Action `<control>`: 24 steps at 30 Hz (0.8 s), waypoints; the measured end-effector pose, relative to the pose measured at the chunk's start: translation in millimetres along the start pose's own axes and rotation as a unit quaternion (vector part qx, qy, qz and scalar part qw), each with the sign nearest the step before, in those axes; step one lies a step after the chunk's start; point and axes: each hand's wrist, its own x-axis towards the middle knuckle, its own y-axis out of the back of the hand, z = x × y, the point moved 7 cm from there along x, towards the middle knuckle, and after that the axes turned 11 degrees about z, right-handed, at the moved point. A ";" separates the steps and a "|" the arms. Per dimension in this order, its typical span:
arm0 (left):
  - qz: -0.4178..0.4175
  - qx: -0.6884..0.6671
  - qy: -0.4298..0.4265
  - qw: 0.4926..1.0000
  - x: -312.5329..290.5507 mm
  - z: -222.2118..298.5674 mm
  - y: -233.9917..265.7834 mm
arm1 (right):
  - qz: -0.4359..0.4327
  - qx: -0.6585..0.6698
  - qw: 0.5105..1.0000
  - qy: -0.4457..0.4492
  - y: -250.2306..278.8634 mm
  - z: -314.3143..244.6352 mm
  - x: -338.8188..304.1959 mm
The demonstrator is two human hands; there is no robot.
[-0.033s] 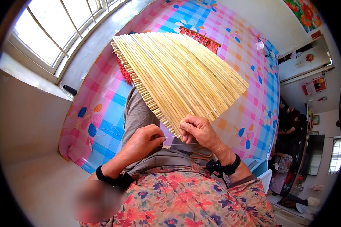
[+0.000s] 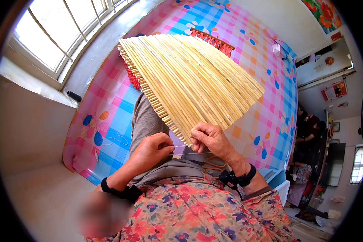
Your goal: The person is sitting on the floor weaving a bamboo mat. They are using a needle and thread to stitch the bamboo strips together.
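Observation:
A mat of pale yellow stalks (image 2: 189, 76), laid side by side, spreads ahead of me and tapers toward my hands. Its near corner is under the fingertips of my right hand (image 2: 211, 139), which are closed and bent down onto the last stalks. My left hand (image 2: 155, 147), just left of that corner, pinches a thin white thread (image 2: 182, 146). The thread runs taut from those fingers to the mat's corner by my right fingertips. A second strand crosses a little lower, toward my right palm. Whether a needle is held is too small to tell.
My grey trouser leg (image 2: 143, 121) lies under the mat's left edge. Checked plastic sheeting (image 2: 115, 121) covers the surface around. A brown rack-like piece with red lacing (image 2: 213, 41) stands beyond. Tan cord loops (image 2: 214, 164) lie by my right wrist. Another person (image 2: 310, 127) is at far right.

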 end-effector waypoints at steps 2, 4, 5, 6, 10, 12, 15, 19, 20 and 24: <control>-0.012 -0.022 0.037 0.999 -1.9 -2.4 0.1 | -0.001 0.008 1.000 -0.001 -0.6 1.8 0.0; -0.029 -0.029 0.047 0.998 -3.7 -0.7 0.2 | -0.001 0.008 1.000 -0.001 -0.8 1.7 0.1; -0.025 -0.042 0.050 0.998 -4.6 1.2 1.0 | -0.001 0.008 1.000 -0.001 -0.9 1.7 0.1; -0.022 -0.056 0.054 0.997 -5.3 3.0 1.3 | -0.003 0.011 1.000 -0.002 -0.8 2.1 0.3; -0.029 -0.063 0.078 0.995 -4.8 0.8 2.0 | -0.007 0.015 1.000 -0.001 -1.0 4.0 1.3; -0.030 -0.057 0.073 0.995 -4.0 3.1 2.7 | -0.007 0.015 1.000 0.000 -1.2 3.8 1.1; -0.035 -0.060 0.079 0.994 -3.7 2.2 2.5 | -0.008 0.018 1.000 -0.003 -1.4 3.2 0.5; -0.036 -0.064 0.077 0.994 -3.0 4.6 2.1 | -0.009 0.021 1.000 -0.005 -1.6 3.2 0.5; -0.035 -0.066 0.076 0.994 -2.8 4.5 2.2 | -0.009 0.021 1.000 -0.005 -1.7 2.5 0.4; -0.036 -0.070 0.078 0.994 -2.1 3.9 1.9 | -0.006 0.018 1.000 -0.007 -1.5 1.9 0.1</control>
